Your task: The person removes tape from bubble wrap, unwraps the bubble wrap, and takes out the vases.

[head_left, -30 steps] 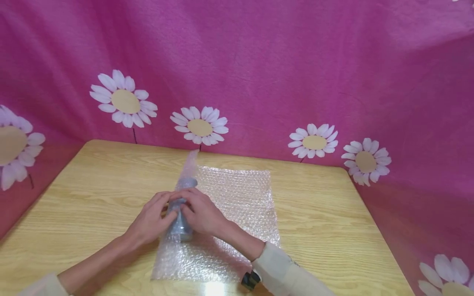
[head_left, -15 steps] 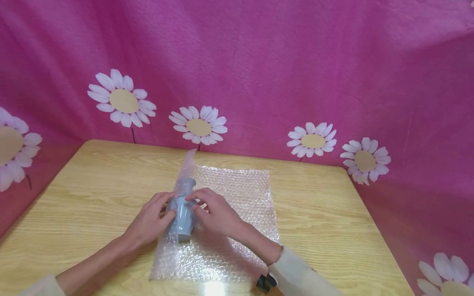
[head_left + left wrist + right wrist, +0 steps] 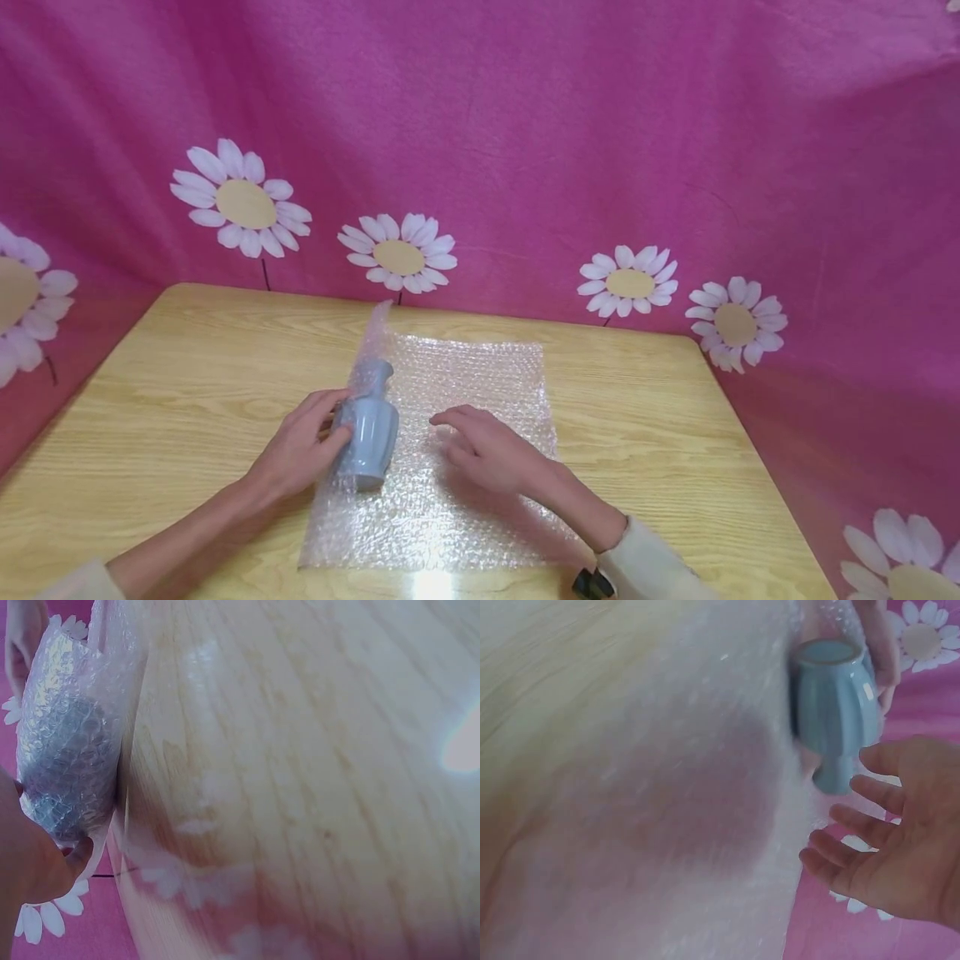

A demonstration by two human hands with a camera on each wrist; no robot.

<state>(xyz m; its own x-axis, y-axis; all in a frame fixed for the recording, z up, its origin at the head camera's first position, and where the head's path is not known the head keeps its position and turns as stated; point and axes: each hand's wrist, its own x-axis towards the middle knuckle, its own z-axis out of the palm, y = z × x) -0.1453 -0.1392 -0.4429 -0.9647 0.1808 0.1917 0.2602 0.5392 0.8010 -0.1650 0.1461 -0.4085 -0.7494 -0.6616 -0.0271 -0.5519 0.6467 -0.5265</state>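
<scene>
We find the light blue vase (image 3: 373,437) lying on its side on the left part of a sheet of bubble wrap (image 3: 487,375), which is spread on the wood-grain desk (image 3: 637,433). The neck points to the far side of the desk and the base to the near side. The left edge of the sheet is folded up against the vase and covers its left flank; the right flank shows bare. We note the left hand (image 3: 300,437) at that covered flank: its grip is drawn in, thumb and fingers curled on the wrap and holding it against the vase. The left wrist view shows the blue body through the bubbles. The right hand (image 3: 487,450) hovers above the sheet to the right of the vase, well apart from it; its grip is slack and wide, fingers separated and slightly bent, with hold of nothing. We record a pale sleeve (image 3: 648,562) on the right arm, with a small black object (image 3: 592,583) at its cuff. Behind the desk hangs a magenta cloth (image 3: 510,125) printed with white daisies (image 3: 246,204).
</scene>
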